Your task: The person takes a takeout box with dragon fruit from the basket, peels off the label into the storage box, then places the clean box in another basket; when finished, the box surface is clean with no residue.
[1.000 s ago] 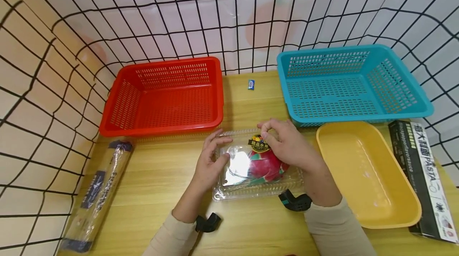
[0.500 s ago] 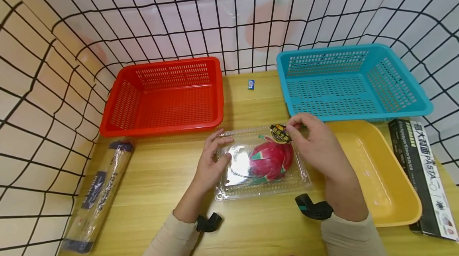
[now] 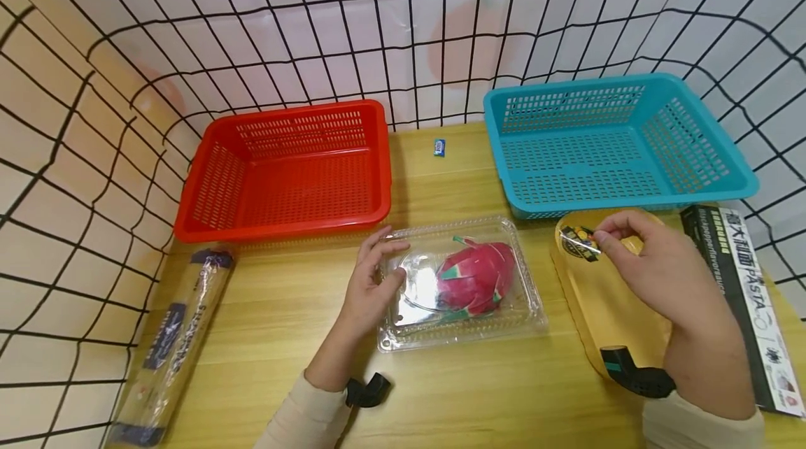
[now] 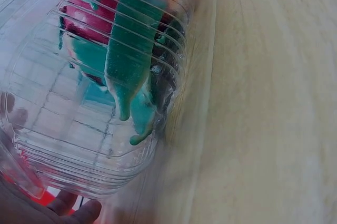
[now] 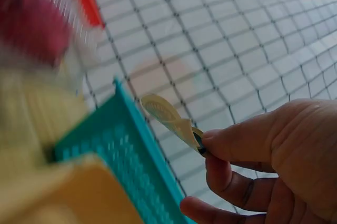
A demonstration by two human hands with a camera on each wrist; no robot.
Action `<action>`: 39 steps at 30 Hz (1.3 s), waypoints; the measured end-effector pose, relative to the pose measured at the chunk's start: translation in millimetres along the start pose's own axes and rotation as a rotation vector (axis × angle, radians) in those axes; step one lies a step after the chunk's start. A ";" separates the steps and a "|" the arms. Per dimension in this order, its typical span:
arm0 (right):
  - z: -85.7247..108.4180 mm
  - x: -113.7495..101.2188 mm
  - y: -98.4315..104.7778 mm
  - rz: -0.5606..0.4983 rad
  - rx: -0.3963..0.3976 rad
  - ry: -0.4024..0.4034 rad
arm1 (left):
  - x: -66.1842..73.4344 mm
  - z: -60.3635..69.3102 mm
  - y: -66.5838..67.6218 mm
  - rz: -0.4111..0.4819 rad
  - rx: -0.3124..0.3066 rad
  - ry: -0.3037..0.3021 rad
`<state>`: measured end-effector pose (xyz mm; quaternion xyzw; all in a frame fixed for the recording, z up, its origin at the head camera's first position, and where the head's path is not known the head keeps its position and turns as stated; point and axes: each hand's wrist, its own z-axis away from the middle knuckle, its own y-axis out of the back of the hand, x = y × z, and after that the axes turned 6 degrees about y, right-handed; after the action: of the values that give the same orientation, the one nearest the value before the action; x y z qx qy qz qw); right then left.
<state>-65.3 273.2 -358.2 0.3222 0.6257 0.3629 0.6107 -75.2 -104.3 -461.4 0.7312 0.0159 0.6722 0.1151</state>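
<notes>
A clear plastic clamshell box (image 3: 460, 333) lies on the wooden table with a dragon fruit (image 3: 480, 278) inside, visible through the lid. My left hand (image 3: 368, 291) holds the box's left end, thumb over its edge; the left wrist view shows the ribbed wall of the box (image 4: 100, 176) close to the fingers. Between thumb and index finger my right hand (image 3: 670, 278) pinches a black-and-gold sticker (image 3: 581, 243) above the yellow tray. In the right wrist view the peeled sticker (image 5: 171, 118) is curled, its pale side showing.
A red basket (image 3: 283, 231) stands back left and a teal basket (image 3: 630, 205) back right. The yellow tray (image 3: 588, 302) is under my right hand, beside a pasta box (image 3: 758, 309). A spaghetti packet (image 3: 173, 344) lies left; a small blue packet (image 3: 439, 147) lies between the baskets.
My right hand has peeled the sticker off the box lid and carried it right, over the yellow tray. The left hand has stayed at the box's left end.
</notes>
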 end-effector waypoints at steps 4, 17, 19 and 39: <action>4.1 21.6 7.2 0.040 -0.053 -0.057 | -0.3 0.0 -0.1 0.005 -0.001 0.004; 2.6 56.7 10.4 0.033 -0.106 -0.064 | 1.7 -0.7 -0.6 0.001 -0.001 -0.004; 2.5 57.1 11.6 0.017 -0.110 -0.067 | 1.2 -0.9 -0.6 -0.002 0.001 -0.010; -45.1 84.8 53.3 0.016 -0.043 0.128 | 1.0 0.1 -0.1 0.018 -0.005 0.005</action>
<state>-116.4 370.5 -358.4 0.2902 0.6529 0.4011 0.5733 -75.0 -104.1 -460.4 0.7293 0.0080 0.6751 0.1110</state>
